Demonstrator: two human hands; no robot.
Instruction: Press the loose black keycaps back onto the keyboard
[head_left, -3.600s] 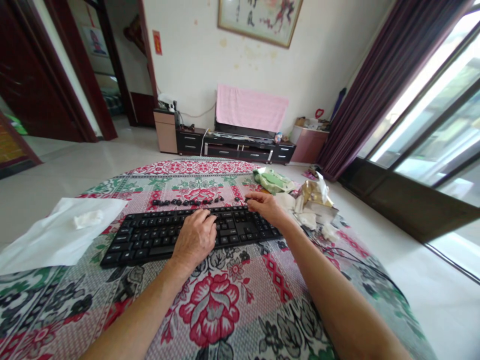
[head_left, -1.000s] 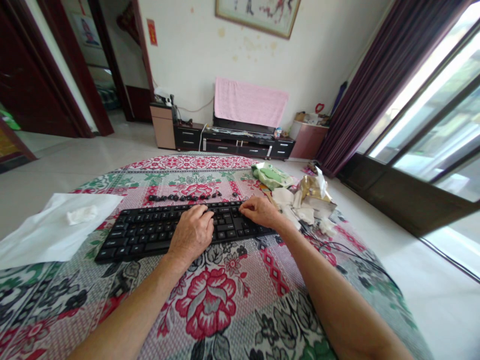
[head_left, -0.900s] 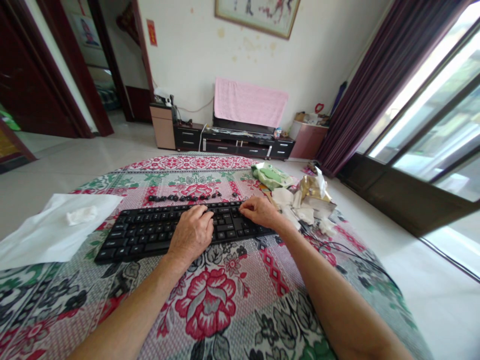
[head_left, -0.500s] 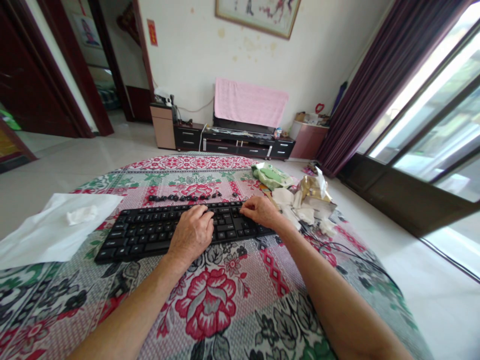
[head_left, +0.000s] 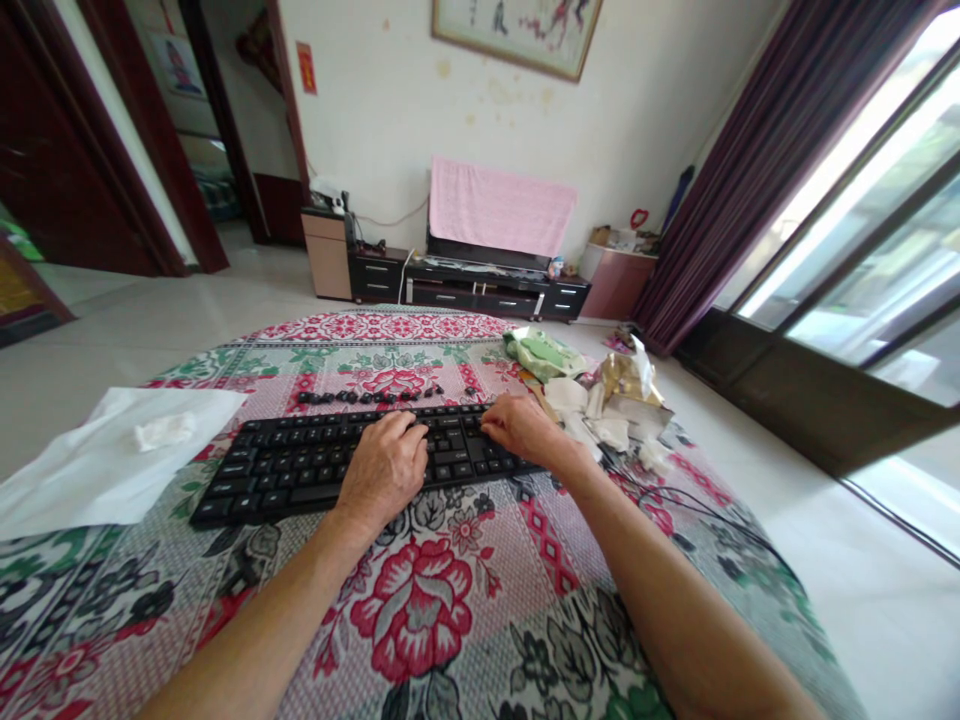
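A black computer keyboard lies at a slant on the flowered tablecloth. Across its middle rests my left hand, palm down, fingers slightly bent and a little apart on the keys. My right hand is over the keyboard's right part, its thumb and fingers pinched together at the keys; whatever is between the fingertips is hidden. Behind the keyboard's far edge, several loose black keycaps lie in a row, with another small black keycap off to the right.
White paper with a crumpled tissue lies at left. On the right are a green packet, crumpled tissues, a gold tissue pack and a black cable. A low TV stand stands beyond the table.
Hardly anything differs. My right hand has shifted very slightly at the keys; my left hand stays in place on the keyboard.
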